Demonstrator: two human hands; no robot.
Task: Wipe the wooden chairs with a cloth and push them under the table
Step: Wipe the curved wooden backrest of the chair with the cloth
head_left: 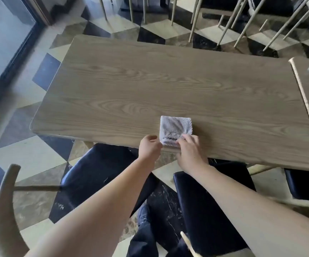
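1. Both forearms reach over 2 dark-cushioned chairs (98, 175).
2. Left hand (150, 147) and right hand (190, 149) pinch a folded grey cloth (175, 129) at the table (150, 80) edge.

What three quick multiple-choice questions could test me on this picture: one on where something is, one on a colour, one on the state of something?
1. Where does the cloth lie?
A. on the floor
B. near the table's near edge
C. on a chair seat

2. What colour are the chair seats?
A. black
B. red
C. white

3. How is the cloth?
A. spread flat
B. folded
C. crumpled into a ball

Answers: 1 B, it rests on the tabletop by the left hand and right hand; 2 A, both near cushions are black; 3 B, stacked layers show at its edge.
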